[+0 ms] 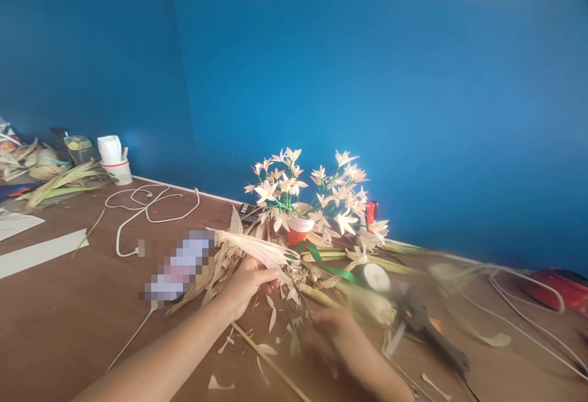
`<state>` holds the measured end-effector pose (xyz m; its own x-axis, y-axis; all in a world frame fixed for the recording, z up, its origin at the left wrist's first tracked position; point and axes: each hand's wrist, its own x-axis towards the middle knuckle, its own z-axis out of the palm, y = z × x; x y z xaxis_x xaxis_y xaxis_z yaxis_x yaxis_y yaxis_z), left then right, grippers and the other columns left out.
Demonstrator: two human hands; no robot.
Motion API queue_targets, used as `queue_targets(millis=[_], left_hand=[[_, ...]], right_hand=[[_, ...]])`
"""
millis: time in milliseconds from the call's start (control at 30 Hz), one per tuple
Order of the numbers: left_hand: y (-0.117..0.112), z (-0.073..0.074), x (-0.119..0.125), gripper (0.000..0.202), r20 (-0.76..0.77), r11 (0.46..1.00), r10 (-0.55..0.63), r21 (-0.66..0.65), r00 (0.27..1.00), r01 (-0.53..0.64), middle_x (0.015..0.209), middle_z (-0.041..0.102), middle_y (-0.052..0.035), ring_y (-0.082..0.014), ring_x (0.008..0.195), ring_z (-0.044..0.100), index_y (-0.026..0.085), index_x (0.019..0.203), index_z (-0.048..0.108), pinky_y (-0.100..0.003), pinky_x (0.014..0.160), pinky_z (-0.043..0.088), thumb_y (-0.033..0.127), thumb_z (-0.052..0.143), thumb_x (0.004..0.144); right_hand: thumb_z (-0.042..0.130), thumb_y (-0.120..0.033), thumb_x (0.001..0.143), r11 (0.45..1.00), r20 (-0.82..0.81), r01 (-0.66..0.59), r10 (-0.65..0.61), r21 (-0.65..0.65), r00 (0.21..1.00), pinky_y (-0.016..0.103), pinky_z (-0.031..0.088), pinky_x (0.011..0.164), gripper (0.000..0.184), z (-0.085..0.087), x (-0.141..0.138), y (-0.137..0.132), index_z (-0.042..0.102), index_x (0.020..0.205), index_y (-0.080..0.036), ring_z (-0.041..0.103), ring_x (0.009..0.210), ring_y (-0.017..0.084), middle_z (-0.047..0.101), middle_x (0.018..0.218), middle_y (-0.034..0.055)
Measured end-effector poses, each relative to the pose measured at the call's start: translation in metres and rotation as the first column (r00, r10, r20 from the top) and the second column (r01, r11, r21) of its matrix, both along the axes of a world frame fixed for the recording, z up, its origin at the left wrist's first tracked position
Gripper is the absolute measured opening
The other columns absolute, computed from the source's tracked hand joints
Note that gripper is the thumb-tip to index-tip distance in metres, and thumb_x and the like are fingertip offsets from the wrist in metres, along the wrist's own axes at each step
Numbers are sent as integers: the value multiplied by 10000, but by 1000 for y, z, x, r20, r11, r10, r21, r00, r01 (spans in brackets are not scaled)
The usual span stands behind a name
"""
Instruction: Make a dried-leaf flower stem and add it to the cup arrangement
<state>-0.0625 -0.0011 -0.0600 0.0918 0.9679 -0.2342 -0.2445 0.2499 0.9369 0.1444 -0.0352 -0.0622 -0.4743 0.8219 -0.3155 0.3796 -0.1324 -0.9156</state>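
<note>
My left hand (257,279) is closed on a pale dried corn husk (257,249), which fans out above the fingers and points up to the left. My right hand (328,341), smeared by motion, is lower and to the right. From it a thin dark tool (303,299) reaches up toward the husk; blur hides its kind. Behind the hands, flowers made of husk (285,187) on green stems rise around a stack of orange and white paper cups (299,230). Husk scraps (272,316) are scattered below the hands.
A black glue gun (432,328) lies to the right, near a roll of tape (376,277) and green ribbon (331,267). A phone (180,267) and white cable (151,212) are to the left. A white cup (117,171) stands farther back. A blue partition (367,83) borders the table.
</note>
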Motion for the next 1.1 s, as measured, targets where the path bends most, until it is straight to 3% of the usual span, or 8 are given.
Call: queue_targets(millis=[233, 700, 1100], left_hand=[[-2, -5, 2, 204, 90, 1000, 3, 1, 996, -3, 671, 686, -32, -117, 608, 583, 108, 778, 686, -227, 595, 446, 180, 741, 595], [-9, -4, 13, 226, 142, 999, 33, -4, 989, -33, 690, 717, -40, -115, 598, 607, 114, 800, 694, -220, 595, 473, 165, 759, 590], [-9, -4, 13, 205, 191, 998, 46, -45, 981, -38, 704, 728, -52, -133, 621, 654, 111, 755, 713, -202, 581, 512, 169, 791, 574]], right_hand=[[645, -496, 683, 998, -31, -35, 33, -55, 999, 190, 373, 384, 360, 8, -2, -2, 654, 702, -136, 432, 421, 72, 510, 518, -20], [633, -570, 677, 999, -29, 26, -27, -34, 999, 188, 364, 370, 438, 15, -8, -5, 658, 642, -134, 419, 417, 74, 467, 478, -28], [603, -648, 679, 997, 13, 60, -61, 42, 998, 199, 360, 352, 517, 2, -5, -2, 638, 711, -133, 415, 385, 77, 503, 494, -20]])
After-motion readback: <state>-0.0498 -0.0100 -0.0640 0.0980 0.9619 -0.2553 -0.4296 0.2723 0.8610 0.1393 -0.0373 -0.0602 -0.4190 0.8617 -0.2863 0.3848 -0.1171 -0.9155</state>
